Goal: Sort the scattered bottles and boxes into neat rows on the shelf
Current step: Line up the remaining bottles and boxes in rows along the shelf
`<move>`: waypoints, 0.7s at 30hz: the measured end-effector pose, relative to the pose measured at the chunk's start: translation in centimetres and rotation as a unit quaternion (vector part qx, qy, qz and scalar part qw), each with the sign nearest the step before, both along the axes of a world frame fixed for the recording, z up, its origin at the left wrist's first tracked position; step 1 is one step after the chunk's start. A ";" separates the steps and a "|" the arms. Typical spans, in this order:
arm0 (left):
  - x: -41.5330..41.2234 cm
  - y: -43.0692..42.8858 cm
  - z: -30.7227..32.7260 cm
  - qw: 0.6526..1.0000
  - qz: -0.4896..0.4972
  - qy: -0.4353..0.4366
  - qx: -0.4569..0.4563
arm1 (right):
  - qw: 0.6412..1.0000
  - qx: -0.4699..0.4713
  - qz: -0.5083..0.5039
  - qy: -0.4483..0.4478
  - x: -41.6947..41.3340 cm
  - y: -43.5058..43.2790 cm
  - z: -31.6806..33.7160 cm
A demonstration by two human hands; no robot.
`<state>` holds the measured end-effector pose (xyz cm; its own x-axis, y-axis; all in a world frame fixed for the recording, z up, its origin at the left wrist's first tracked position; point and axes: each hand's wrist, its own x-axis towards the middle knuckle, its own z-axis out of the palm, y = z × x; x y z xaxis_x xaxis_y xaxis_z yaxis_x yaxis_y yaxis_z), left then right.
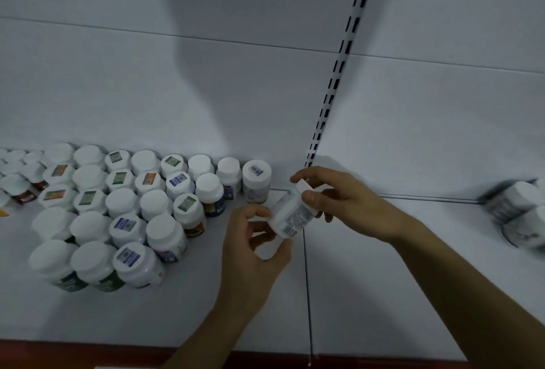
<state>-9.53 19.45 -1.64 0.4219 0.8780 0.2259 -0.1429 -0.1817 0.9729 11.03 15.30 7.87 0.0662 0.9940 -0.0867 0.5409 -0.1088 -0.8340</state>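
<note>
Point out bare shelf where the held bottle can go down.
Bare shelf lies in front of the bottle rows, along the front edge. Wider: right of the seam, up to the blurred bottles far right. The left hand and right hand hold the white bottle near the end bottle. Left is crowded.

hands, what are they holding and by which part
A tilted white bottle, in both hands: the right hand pinches its capped top end, the left hand grips its bottom end.

Likely shop or pharmacy: white metal shelf [182,304], slotted upright [339,74], rows of white-capped supplement bottles [118,206].
</note>
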 end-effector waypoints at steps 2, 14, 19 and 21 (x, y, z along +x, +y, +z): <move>-0.1 0.1 0.5 0.999 -0.006 -0.002 -0.042 | 0.998 0.030 0.052 -0.005 0.6 0.0 0.4; 0.0 1.6 1.2 0.982 -0.043 -0.040 -0.177 | 0.998 0.031 0.028 0.038 1.3 2.2 0.5; 0.3 1.7 0.6 0.993 0.000 -0.010 -0.119 | 1.000 -0.011 0.007 0.009 1.1 3.2 0.4; -0.1 1.7 0.3 0.995 0.005 0.029 -0.092 | 1.000 0.006 0.010 -0.014 1.1 3.3 0.2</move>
